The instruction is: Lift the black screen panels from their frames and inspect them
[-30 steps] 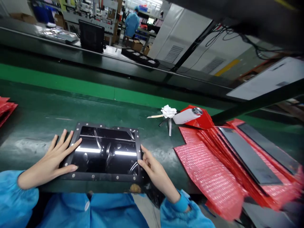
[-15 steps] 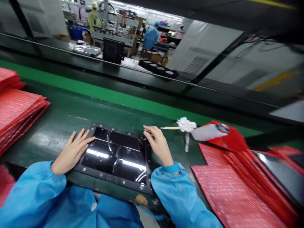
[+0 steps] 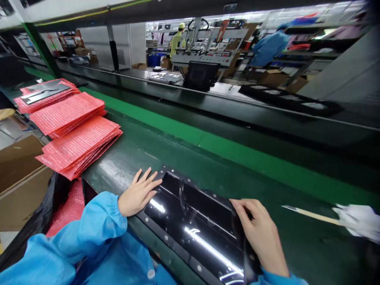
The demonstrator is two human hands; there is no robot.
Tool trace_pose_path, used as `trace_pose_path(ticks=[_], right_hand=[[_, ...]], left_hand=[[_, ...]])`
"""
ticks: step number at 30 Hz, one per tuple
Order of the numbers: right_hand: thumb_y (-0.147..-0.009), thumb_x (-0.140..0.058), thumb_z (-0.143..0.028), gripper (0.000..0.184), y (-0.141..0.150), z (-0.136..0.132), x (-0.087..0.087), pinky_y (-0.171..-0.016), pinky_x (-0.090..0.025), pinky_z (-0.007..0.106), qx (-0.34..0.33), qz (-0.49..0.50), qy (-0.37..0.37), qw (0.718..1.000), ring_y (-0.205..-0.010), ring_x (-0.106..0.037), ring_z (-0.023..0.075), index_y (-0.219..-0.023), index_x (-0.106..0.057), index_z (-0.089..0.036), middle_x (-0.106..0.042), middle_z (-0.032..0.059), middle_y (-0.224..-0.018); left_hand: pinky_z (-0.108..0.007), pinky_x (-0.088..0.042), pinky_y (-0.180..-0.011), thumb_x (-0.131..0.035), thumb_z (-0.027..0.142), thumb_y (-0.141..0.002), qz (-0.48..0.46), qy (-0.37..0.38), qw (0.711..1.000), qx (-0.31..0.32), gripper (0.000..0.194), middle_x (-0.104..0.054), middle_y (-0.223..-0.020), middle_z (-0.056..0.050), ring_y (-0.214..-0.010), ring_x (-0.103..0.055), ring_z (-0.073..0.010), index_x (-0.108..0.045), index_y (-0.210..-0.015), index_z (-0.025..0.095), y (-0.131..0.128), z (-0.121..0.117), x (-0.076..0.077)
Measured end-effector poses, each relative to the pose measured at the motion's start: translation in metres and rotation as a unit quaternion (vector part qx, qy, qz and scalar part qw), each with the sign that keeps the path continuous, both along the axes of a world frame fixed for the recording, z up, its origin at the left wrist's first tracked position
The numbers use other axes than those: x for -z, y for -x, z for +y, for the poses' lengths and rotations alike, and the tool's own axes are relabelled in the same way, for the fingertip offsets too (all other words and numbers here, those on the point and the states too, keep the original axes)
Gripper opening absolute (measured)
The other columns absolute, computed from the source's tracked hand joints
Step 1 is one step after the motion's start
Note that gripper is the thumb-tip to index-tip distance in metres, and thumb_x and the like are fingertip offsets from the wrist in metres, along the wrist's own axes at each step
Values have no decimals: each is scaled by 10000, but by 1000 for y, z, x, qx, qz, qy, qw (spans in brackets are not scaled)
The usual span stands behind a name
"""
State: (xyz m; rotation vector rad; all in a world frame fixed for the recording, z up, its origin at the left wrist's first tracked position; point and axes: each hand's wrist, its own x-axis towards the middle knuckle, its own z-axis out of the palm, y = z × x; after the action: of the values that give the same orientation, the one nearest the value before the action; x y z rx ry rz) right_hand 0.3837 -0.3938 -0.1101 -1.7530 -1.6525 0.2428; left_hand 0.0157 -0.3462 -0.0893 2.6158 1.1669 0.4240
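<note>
A glossy black screen panel (image 3: pixel 202 206) lies in a dark frame (image 3: pixel 166 237) dotted with small round metal spots. Light streaks and wavy lines cross its surface, like those of a clear film. My left hand (image 3: pixel 138 194) rests flat on the panel's left end, fingers spread. At the far right corner, my right hand (image 3: pixel 261 229) has thumb and forefinger pinched together on what looks like the edge of the clear film; the fingertips partly hide it. To the right, a thin pointed tool with a pale handle (image 3: pixel 314 215) lies against a crumpled white cloth (image 3: pixel 359 221).
Red bubble-wrap bags (image 3: pixel 80 144) are stacked at the left, a dark panel (image 3: pixel 46 93) on the farthest pile. A cardboard box (image 3: pixel 20 170) stands below them. Beyond the green bench (image 3: pixel 133 146) runs a ledge with a black monitor-like unit (image 3: pixel 202 75). People work in the background.
The view has swung left, bringing more of the left stacks into sight and the right-hand bags out of it. My right hand has closed into a pinch at the panel's corner; my left hand stays flat.
</note>
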Motion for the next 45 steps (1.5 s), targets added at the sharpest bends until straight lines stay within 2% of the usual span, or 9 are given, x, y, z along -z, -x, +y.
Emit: trace_pose_path(ticks=[7,11,14,20,27,31,38,41,45], right_hand=[[-955,-392,-523,379,4,-3,-8,-786,-419,387,-13,-24,-14,1000,-839,-529,235,-831,-583,-221,-552,64,-858],[-970,-400,-438,328,18,-10,-22,-830,-419,433,-21,-140,-47,989,-972,-509,276,-1038,-620,-204,-574,109,-1044],[-979,-402,-296,308,32,-12,-30,-917,-403,439,-94,-156,-50,982,-1139,-466,269,-1241,-552,-234,-579,80,-1192],[-933,-248,-83,566,50,-5,-30,-964,-424,446,-174,-123,4,977,-1221,-444,225,-1432,-390,-310,-551,46,-1284],[-996,-321,-232,399,51,5,-32,-986,-414,423,-183,84,20,979,-1136,-491,212,-1368,-452,-291,-585,62,-1156],[-1000,-359,-261,353,53,7,-40,-1006,-385,432,-189,126,7,974,-1133,-478,218,-1327,-491,-282,-580,66,-1113],[-988,-381,-251,385,49,-6,-62,-969,-429,441,-181,57,-47,981,-1171,-476,244,-1359,-471,-305,-598,62,-1175],[-965,-435,-298,372,39,-15,-60,-1027,-381,501,-120,19,-89,989,-1230,-445,278,-1329,-509,-296,-559,62,-1279],[-935,-457,-449,414,14,-34,-44,-928,-487,446,-19,139,-44,989,-1111,-566,291,-1292,-544,-256,-586,85,-1260]], left_hand=[[-589,-106,-1163,-420,465,-949,4,-25,999,24,654,-222,-1566,-79,-1458,-92,-317,-182,-1510,227,-1,-5,-2],[-580,-118,-1162,-397,469,-959,21,-46,999,4,676,-202,-1572,-68,-1459,-97,-308,-110,-1522,230,-5,-9,0],[-585,-122,-1158,-390,459,-964,29,-61,998,-9,656,-195,-1574,-59,-1458,-108,-307,-112,-1521,249,-8,-12,2],[-580,-131,-1160,-400,456,-959,21,-75,997,-27,693,-231,-1561,-81,-1453,-129,-314,-79,-1525,218,-11,-14,3],[-570,-131,-1165,-409,469,-955,10,-78,997,-25,718,-265,-1548,-93,-1453,-134,-308,-66,-1526,203,-11,-13,3],[-571,-127,-1165,-396,445,-969,-13,-40,999,-13,686,-181,-1573,-79,-1460,-73,-298,-52,-1524,238,-10,-9,6],[-539,-208,-1162,-358,332,-996,-135,39,990,3,533,-130,-1578,-35,-1457,34,-228,-181,-1499,316,-15,2,17],[-536,-233,-1155,-374,323,-992,-162,38,986,12,521,-162,-1569,-23,-1455,22,-210,-209,-1486,349,-15,2,17],[-561,-208,-1155,-365,345,-996,-188,50,981,18,520,-178,-1568,-25,-1457,23,-210,-192,-1486,359,-14,1,15]])
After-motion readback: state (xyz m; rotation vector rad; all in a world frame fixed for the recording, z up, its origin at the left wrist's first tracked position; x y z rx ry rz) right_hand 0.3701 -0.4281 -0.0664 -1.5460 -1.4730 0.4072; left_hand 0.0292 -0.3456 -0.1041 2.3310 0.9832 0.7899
